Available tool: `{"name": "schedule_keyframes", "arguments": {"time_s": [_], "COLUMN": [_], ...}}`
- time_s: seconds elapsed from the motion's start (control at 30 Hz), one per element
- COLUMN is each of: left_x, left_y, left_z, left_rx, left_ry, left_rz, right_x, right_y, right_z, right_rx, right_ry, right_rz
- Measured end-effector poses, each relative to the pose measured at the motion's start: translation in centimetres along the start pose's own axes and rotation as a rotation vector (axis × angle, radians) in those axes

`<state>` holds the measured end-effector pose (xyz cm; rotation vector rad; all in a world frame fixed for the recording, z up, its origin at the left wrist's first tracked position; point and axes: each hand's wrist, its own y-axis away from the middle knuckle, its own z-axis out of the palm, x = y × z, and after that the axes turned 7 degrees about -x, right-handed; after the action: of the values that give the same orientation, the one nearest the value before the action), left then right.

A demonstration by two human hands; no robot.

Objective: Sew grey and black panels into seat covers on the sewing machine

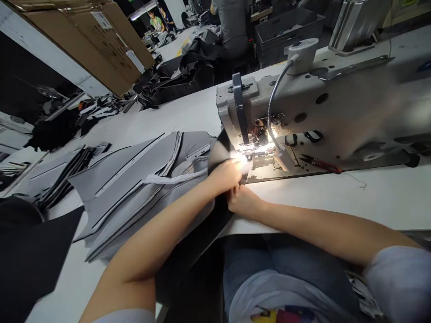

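- Bearings are taken from the hands, with 12 o'clock at the far end of the view.
- Bench [370, 202]: white top, carrying the items below unless stated.
- Sewing machine [330, 98]: at 2 o'clock, with its needle area lit.
- Cardboard box [84, 45]: at 10 o'clock, beyond the bench.
- Seated person [232, 27]: at 12 o'clock, well apart, back turned.
- Grey fabric panels [131, 188]: overlapping stack at 9 o'clock, just beside the left hand [224, 176].
- Black fabric piece [218, 150]: passes under the hands; long axis runs roughly 12 to 6 o'clock, and its far part curves toward the needle area at 1 o'clock.
- Left hand: nearer the needle area, resting on the black fabric piece.
- Right hand [244, 202]: just below the left hand, touching the same piece.
- Fingers [235, 168]: curled and closed together on both hands; whether they grip cannot be told.
- Scissors [319, 163]: red handles, at 2 o'clock, beside the machine's base.
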<state>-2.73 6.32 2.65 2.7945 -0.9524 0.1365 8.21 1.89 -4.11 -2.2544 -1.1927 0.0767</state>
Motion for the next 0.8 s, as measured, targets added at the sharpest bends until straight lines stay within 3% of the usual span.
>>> {"name": "schedule_keyframes", "arguments": {"time_s": [0.1, 0.17, 0.3, 0.43, 0.63, 0.8], "left_x": [-2.8, -3.2, -2.4, -2.0, -2.3, -3.1], "left_y": [-0.5, -0.2, -0.1, -0.4, -1.8, -3.8], "left_z": [2.4, 3.3, 3.9, 4.0, 4.1, 5.2], "left_rx": [-0.008, 0.024, 0.109, 0.112, 0.085, 0.151], "left_ry": [-0.17, -0.231, -0.344, -0.382, -0.337, -0.228], "left_rz": [-0.055, -0.024, 0.039, 0.047, 0.015, -0.016], "right_x": [0.3, 0.7, 0.8, 0.3, 1.5, 3.2], "right_y": [2.5, 4.1, 5.0, 4.9, 5.0, 4.5], "right_z": [-0.7, -1.0, -0.7, -0.3, 0.5, 1.8], "right_rx": [-0.118, -0.182, -0.155, -0.121, -0.127, -0.162], "right_ry": [0.119, 0.182, 0.142, 0.098, 0.07, 0.008], "right_rz": [-0.156, -0.215, -0.134, -0.086, -0.05, 0.013]}}
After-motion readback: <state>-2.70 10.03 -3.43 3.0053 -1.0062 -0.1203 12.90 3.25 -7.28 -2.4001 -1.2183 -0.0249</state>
